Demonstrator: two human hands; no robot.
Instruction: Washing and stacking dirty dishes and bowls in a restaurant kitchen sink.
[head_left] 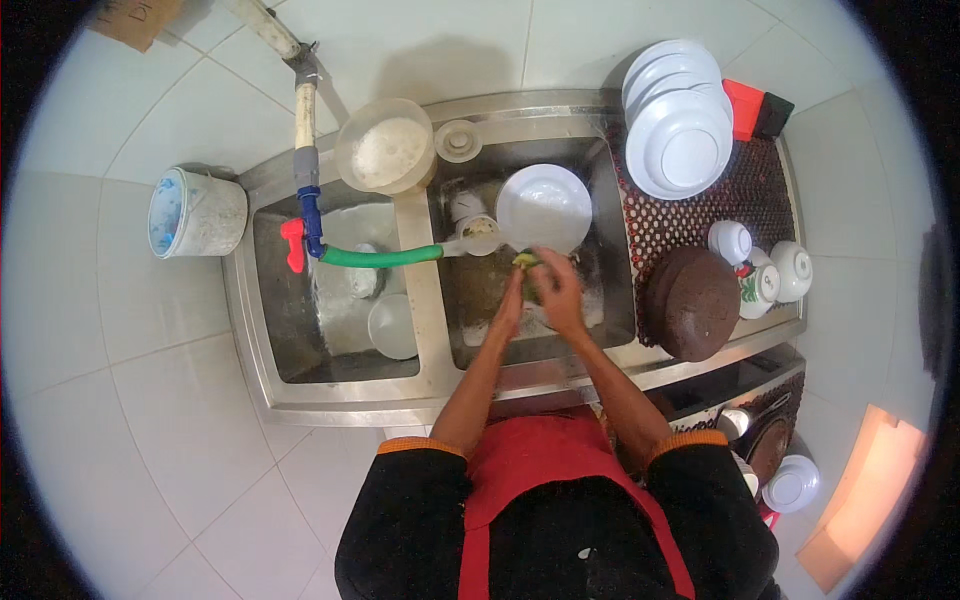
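Over the right sink basin (pixel 605 350), my hands come together around a small yellow-and-green sponge (pixel 525 261). My left hand (pixel 511 303) is pressed against its left side. The fingers of my right hand (pixel 560 292) curl over it from the right, a little blurred. Just beyond my fingers, a white plate (pixel 544 208) lies in the basin. Left of the plate is a white cup (pixel 479 233) with something pale inside. A green hose (pixel 385 257) ends close to that cup, with water coming out. What lies beneath my palms is hidden.
The left basin (pixel 285 340) holds water and a white bowl (pixel 393 327). A tub of suds (pixel 386 147) stands behind the divider. Right, on a perforated mat (pixel 690 222), are stacked white plates (pixel 680 150), a brown round pan (pixel 695 303) and several bowls (pixel 793 271). A bucket (pixel 198 212) stands far left.
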